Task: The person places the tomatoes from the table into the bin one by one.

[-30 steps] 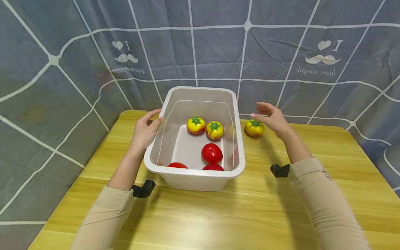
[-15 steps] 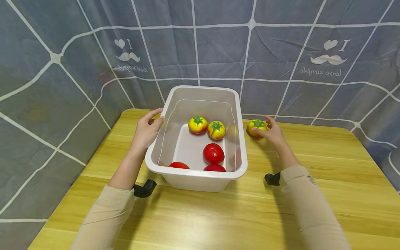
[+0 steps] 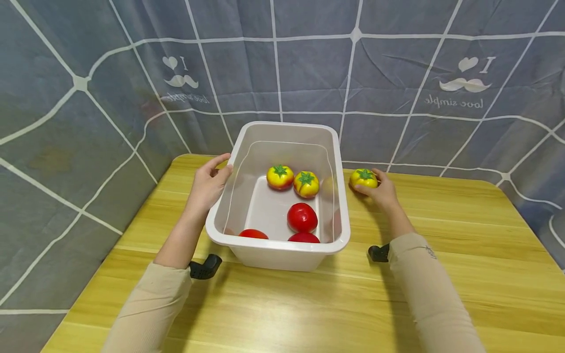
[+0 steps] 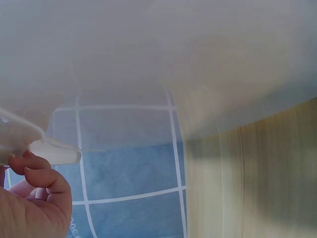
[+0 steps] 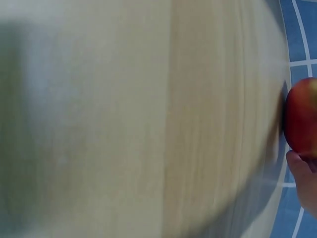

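Note:
A light grey plastic bin (image 3: pixel 275 244) stands on the table. My left hand (image 3: pixel 208 182) grips its left rim between thumb and fingers; the left wrist view shows the curled fingers (image 4: pixel 47 179) at the bin's edge. To the right of the bin, a yellow tomato (image 3: pixel 363 178) with a green leafy top sits on the table. My right hand (image 3: pixel 383 191) holds it, thumb in front and fingers behind. In the right wrist view the tomato's red underside (image 5: pixel 300 119) shows at the right edge. Inside the bin lie two yellow-red tomatoes (image 3: pixel 280 177) and several red round ones (image 3: pixel 302 217).
The wooden table (image 3: pixel 273 314) extends in front of and beside the bin. A grey curtain (image 3: pixel 309 73) with white lines hangs close behind the table and along its left side. The bin's front wall partly hides the nearest red pieces.
My right hand has come down and left from above the yellow tomato, and its fingers have closed round it. The left hand stays on the bin's rim.

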Demonstrator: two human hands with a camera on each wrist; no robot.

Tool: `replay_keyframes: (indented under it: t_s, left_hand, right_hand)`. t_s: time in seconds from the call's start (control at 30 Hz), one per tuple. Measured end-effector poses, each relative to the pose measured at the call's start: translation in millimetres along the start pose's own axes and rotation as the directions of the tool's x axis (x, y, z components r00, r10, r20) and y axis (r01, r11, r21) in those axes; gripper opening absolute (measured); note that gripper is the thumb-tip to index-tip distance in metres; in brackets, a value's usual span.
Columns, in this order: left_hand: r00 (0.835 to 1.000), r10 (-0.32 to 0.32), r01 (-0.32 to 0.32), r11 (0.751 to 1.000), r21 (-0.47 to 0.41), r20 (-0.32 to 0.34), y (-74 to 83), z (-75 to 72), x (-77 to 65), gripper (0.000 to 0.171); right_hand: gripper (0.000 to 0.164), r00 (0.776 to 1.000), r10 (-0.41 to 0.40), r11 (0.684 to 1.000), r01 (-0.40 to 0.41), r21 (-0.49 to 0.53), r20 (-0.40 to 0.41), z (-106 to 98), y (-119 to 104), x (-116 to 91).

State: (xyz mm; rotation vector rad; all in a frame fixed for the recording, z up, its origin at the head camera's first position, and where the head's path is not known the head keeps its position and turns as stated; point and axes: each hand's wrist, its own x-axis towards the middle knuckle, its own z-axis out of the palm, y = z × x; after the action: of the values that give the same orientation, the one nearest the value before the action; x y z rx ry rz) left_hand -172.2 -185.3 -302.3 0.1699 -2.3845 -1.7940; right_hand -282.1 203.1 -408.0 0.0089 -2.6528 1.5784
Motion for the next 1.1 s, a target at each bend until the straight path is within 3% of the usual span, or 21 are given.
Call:
replay_keyframes:
  t_s: [0.33,0.73,1.1]
  left_hand:
    - [1.000,0.008,-0.008,1.000,0.016,-0.004,0.9,-0.2,0.0,0.045]
    - [1.000,-0.008,0.008,1.000,0.008,-0.006,0.5,0.4,-0.5,0.045]
    - [1.000,-0.023,0.023,1.000,-0.005,0.001,1.7,0.2,-1.0,0.046]
  right_hand:
    - [0.075,0.999,-0.010,0.995,0.013,-0.104,0.037,-8.8,-8.2,0.4]
    - [0.073,0.998,-0.048,0.999,0.049,-0.019,0.032,-25.8,-42.2,4.1]
    - [0.076,0.993,-0.046,0.999,0.047,-0.015,0.107,-43.1,-78.1,6.7]
